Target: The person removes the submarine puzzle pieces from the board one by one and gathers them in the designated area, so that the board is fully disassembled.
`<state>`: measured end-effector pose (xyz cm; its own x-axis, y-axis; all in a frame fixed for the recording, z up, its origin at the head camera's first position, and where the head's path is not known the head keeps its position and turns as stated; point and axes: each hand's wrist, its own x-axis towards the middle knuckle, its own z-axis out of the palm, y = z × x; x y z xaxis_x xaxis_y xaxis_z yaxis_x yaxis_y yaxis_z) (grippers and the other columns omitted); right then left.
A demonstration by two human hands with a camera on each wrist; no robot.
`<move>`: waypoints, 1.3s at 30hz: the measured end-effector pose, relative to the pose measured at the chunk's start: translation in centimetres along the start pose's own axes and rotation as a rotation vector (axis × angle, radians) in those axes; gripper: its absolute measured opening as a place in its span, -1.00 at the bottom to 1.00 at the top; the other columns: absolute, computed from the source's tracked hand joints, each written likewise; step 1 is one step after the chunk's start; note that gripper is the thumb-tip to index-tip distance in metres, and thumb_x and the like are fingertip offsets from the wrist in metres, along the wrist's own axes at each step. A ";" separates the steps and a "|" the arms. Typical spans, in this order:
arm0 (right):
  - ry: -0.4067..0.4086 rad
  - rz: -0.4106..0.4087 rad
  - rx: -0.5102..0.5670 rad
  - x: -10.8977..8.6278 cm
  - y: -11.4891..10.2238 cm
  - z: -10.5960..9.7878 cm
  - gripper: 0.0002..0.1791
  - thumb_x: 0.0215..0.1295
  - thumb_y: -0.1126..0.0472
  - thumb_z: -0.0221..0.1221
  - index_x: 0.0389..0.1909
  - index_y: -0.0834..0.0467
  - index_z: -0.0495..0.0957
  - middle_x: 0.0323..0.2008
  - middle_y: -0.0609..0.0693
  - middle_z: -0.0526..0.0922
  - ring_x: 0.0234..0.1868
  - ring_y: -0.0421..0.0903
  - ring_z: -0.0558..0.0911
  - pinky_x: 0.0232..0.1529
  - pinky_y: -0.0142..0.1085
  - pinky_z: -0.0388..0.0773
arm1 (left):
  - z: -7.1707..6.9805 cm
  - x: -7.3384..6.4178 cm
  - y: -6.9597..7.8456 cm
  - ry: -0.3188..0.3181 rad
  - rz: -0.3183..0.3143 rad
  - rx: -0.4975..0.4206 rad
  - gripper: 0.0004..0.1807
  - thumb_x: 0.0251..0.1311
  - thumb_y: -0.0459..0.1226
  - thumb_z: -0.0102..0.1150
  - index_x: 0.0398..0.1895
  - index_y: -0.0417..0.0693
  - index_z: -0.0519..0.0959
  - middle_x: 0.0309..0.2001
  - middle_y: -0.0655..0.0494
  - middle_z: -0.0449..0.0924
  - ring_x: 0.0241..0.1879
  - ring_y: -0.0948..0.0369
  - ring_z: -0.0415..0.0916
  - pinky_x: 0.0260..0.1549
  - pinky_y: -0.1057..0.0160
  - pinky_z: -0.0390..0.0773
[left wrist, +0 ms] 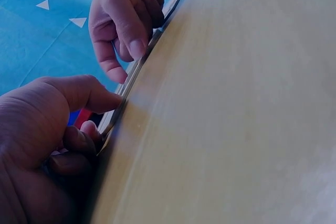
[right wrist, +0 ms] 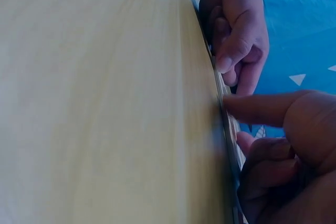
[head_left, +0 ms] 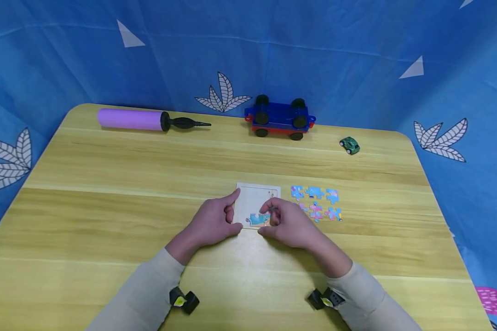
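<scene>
A pale square puzzle board [head_left: 248,200] with a raised border lies on the table between the hands. My left hand [head_left: 211,220] grips its left side, thumb at the near left corner and forefinger farther up the edge. Across the near right corner, my right hand [head_left: 291,223] has its thumb at the near edge and its forefinger bent over the board. Light-blue jigsaw pieces [head_left: 257,219] lie along the board's near side, partly hidden by the right fingers. In the right wrist view, the right thumb [right wrist: 247,107] meets the board's near edge; the other fingers are curled.
Several loose jigsaw pieces [head_left: 314,192] lie right of the board, some partly behind the right hand. Along the back are a purple hand pump [head_left: 130,119], a blue and red toy wagon [head_left: 278,120] with black wheels, and a small green toy car [head_left: 349,145]. A blue patterned cloth [head_left: 335,50] hangs behind.
</scene>
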<state>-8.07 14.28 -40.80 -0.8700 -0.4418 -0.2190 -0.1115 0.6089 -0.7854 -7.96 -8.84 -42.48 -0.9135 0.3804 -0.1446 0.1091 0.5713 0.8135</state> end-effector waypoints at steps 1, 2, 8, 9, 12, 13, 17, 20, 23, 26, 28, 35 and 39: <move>0.007 0.009 -0.016 0.0 0.0 0.0 -0.63 0.07 0.25 0.50 -0.14 0.13 0.56 -0.64 -0.13 0.36 -0.61 -0.21 0.32 -0.35 -0.19 0.40 | 0.0 0.0 0.0 0.001 0.001 0.000 -0.04 -0.01 -0.30 0.43 0.51 -0.20 0.20 -0.54 0.21 0.41 -0.64 0.32 0.23 -0.48 0.26 0.37; 0.013 0.018 -0.029 0.0 0.0 0.1 -0.64 0.07 0.24 0.50 -0.16 0.13 0.56 -0.64 -0.13 0.38 -0.60 -0.20 0.34 -0.36 -0.19 0.40 | 0.0 0.0 0.0 0.001 0.001 0.000 -0.04 -0.01 -0.30 0.43 0.51 -0.20 0.20 -0.54 0.21 0.41 -0.65 0.32 0.23 -0.49 0.26 0.36; 0.035 0.036 -0.029 -0.2 -0.1 0.3 -0.69 0.11 0.23 0.48 -0.18 0.12 0.58 -0.65 -0.10 0.40 -0.62 -0.18 0.35 -0.42 -0.21 0.38 | 0.0 0.0 0.1 0.002 -0.003 0.008 -0.05 -0.01 -0.30 0.42 0.51 -0.19 0.21 -0.54 0.21 0.42 -0.65 0.33 0.22 -0.46 0.26 0.38; 0.037 0.030 -0.024 -0.2 0.0 0.3 -0.70 0.12 0.23 0.47 -0.18 0.12 0.58 -0.65 -0.11 0.39 -0.62 -0.19 0.35 -0.43 -0.21 0.37 | 0.0 0.0 0.1 0.001 -0.003 0.007 -0.05 -0.01 -0.31 0.42 0.51 -0.19 0.21 -0.54 0.21 0.42 -0.65 0.33 0.22 -0.44 0.26 0.39; 0.043 0.010 -0.017 -0.3 0.0 0.3 -0.72 0.13 0.22 0.47 -0.18 0.11 0.59 -0.67 -0.12 0.37 -0.63 -0.20 0.33 -0.44 -0.23 0.36 | 0.0 0.0 0.0 -0.001 0.000 0.006 -0.06 0.00 -0.31 0.41 0.51 -0.19 0.21 -0.54 0.21 0.41 -0.64 0.33 0.22 -0.41 0.25 0.41; 0.045 0.004 -0.017 -0.4 0.1 0.4 -0.71 0.13 0.21 0.47 -0.18 0.11 0.59 -0.67 -0.12 0.37 -0.63 -0.21 0.33 -0.45 -0.23 0.36 | -0.1 0.0 0.0 -0.001 0.001 0.006 -0.06 0.00 -0.31 0.41 0.51 -0.19 0.21 -0.54 0.21 0.41 -0.65 0.33 0.22 -0.42 0.25 0.41; 0.061 0.001 -0.037 -0.4 0.1 0.5 -0.64 0.08 0.13 0.51 -0.16 0.08 0.59 -0.67 -0.15 0.35 -0.63 -0.23 0.31 -0.45 -0.24 0.36 | -0.1 0.0 0.0 -0.002 0.003 0.005 -0.05 0.01 -0.30 0.42 0.51 -0.19 0.21 -0.54 0.21 0.41 -0.65 0.32 0.21 -0.45 0.25 0.38; 0.073 0.006 -0.061 -0.4 0.0 0.7 -0.60 0.03 0.07 0.54 -0.18 0.05 0.59 -0.67 -0.15 0.34 -0.63 -0.24 0.30 -0.46 -0.24 0.37 | -0.1 0.0 0.0 -0.001 0.000 0.006 -0.05 0.00 -0.29 0.42 0.51 -0.19 0.21 -0.55 0.21 0.41 -0.65 0.32 0.21 -0.47 0.25 0.37; 0.082 0.004 -0.086 -0.5 0.0 0.8 -0.63 0.02 0.08 0.55 -0.21 0.05 0.60 -0.67 -0.15 0.35 -0.63 -0.23 0.31 -0.46 -0.24 0.36 | 0.0 0.0 0.1 0.002 -0.002 0.006 -0.05 0.00 -0.30 0.42 0.51 -0.19 0.21 -0.55 0.21 0.41 -0.65 0.32 0.22 -0.46 0.25 0.38; 0.087 0.005 -0.098 -0.5 0.0 0.8 -0.67 0.06 0.13 0.52 -0.22 0.07 0.60 -0.67 -0.13 0.36 -0.63 -0.21 0.32 -0.46 -0.23 0.36 | 0.0 -0.1 0.1 0.003 0.002 0.001 -0.04 -0.01 -0.30 0.43 0.51 -0.20 0.21 -0.55 0.21 0.41 -0.65 0.31 0.23 -0.45 0.25 0.38; 0.086 0.011 -0.096 -0.5 0.0 0.8 -0.68 0.07 0.16 0.51 -0.21 0.08 0.60 -0.67 -0.12 0.37 -0.63 -0.20 0.33 -0.45 -0.22 0.36 | 0.0 -0.1 0.1 0.003 0.004 0.000 -0.04 -0.01 -0.29 0.43 0.51 -0.20 0.21 -0.55 0.21 0.41 -0.65 0.32 0.23 -0.46 0.25 0.38; 0.094 0.008 -0.051 -0.8 -0.2 0.9 -0.68 0.10 0.16 0.50 -0.18 0.08 0.60 -0.67 -0.14 0.35 -0.63 -0.22 0.32 -0.44 -0.24 0.39 | 0.0 -0.1 0.0 0.001 0.013 -0.001 -0.04 0.00 -0.30 0.42 0.51 -0.21 0.19 -0.55 0.21 0.41 -0.65 0.32 0.23 -0.45 0.26 0.39; 0.115 -0.017 -0.025 -1.4 -0.3 0.6 -0.68 0.09 0.16 0.50 -0.18 0.07 0.60 -0.67 -0.15 0.31 -0.62 -0.24 0.29 -0.45 -0.26 0.36 | -0.1 -0.2 0.1 -0.002 0.008 -0.006 -0.03 0.00 -0.30 0.42 0.52 -0.20 0.18 -0.54 0.21 0.41 -0.65 0.32 0.23 -0.45 0.25 0.39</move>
<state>-6.51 14.29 -40.60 -0.9170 -0.3746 -0.1369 -0.1373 0.6187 -0.7736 -7.83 -8.92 -42.33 -0.9116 0.3868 -0.1392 0.1144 0.5640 0.8178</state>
